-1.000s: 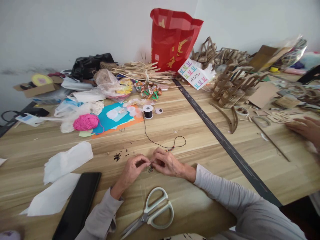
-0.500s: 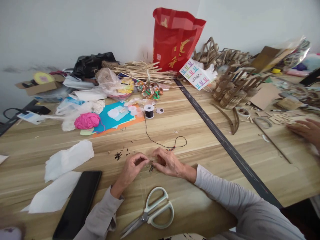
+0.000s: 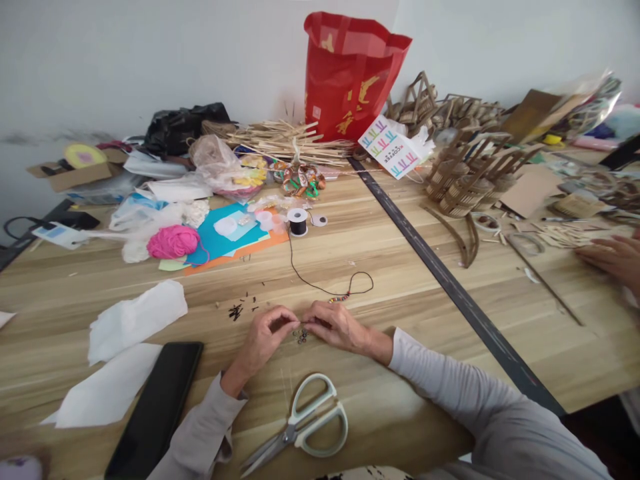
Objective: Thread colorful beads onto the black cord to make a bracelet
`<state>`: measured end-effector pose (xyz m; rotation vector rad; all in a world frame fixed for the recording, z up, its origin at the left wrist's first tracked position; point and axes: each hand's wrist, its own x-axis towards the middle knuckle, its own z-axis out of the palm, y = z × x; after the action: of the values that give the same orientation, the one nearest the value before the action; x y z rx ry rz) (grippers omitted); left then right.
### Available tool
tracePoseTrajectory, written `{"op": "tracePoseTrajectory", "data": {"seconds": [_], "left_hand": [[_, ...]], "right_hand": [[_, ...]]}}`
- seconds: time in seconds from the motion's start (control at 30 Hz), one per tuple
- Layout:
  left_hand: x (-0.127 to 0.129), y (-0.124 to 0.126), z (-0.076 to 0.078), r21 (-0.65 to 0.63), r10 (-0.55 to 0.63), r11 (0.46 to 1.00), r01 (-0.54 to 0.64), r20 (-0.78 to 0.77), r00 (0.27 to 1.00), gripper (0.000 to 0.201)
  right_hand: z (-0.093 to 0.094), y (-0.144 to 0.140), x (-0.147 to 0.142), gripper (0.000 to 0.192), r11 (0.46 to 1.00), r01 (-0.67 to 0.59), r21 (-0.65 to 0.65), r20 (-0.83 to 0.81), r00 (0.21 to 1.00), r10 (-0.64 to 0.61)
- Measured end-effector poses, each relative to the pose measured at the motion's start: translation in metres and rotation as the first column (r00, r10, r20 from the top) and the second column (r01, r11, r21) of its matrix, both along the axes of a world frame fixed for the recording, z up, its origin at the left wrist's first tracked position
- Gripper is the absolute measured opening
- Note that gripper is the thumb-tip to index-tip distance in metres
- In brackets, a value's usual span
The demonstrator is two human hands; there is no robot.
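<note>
My left hand (image 3: pixel 273 331) and my right hand (image 3: pixel 336 327) meet fingertip to fingertip just above the table. Both are closed in a pinch on a thin black cord, of which only a dark bit shows between the fingertips. Small coloured beads (image 3: pixel 340 298) are strung on the cord (image 3: pixel 313 285) behind my right hand. From there it makes a loop and runs back to a white spool (image 3: pixel 298 223) of black cord. Below my fingertips lies a small cluster of dark, ring-like beads (image 3: pixel 301 337). Scissors (image 3: pixel 320 427) with white handles lie nearer to me, blades slightly apart.
Short black pieces (image 3: pixel 235 311) lie left of my hands. A black phone-like slab (image 3: pixel 155 407) and white paper (image 3: pixel 137 313) are farther left. Pink yarn (image 3: pixel 173 241), a red bag (image 3: pixel 350 80) and small woven baskets (image 3: pixel 465 193) stand behind. Another person's hand (image 3: pixel 613 257) rests at right.
My right fingers have drawn closer together and lowered into a tighter pinch, uncovering more of the strung beads. My left hand stays nearly in place.
</note>
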<state>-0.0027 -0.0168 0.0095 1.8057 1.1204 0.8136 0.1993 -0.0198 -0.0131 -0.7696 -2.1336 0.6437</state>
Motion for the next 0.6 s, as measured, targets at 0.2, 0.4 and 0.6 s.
{"op": "tracePoseTrajectory", "data": {"seconds": [0.2, 0.4, 0.6], "left_hand": [[0.0011, -0.0015, 0.001, -0.009, -0.029, 1.0, 0.029, -0.007, 1.0, 0.01], [0.0017, -0.002, 0.0013, -0.018, -0.029, 0.999, 0.029, 0.003, 1.0, 0.01], [0.0013, -0.0014, -0.0003, -0.008, -0.041, 0.999, 0.041, -0.025, 0.999, 0.011]], "right_hand": [[0.0003, 0.0003, 0.0005, 0.01, 1.0, -0.019, -0.003, 0.05, 0.999, 0.019], [-0.0017, 0.0008, 0.0005, 0.008, 0.999, -0.044, -0.016, 0.024, 0.999, 0.045], [-0.002, 0.0012, 0.0003, 0.012, 0.997, -0.073, -0.007, 0.013, 0.997, 0.073]]}}
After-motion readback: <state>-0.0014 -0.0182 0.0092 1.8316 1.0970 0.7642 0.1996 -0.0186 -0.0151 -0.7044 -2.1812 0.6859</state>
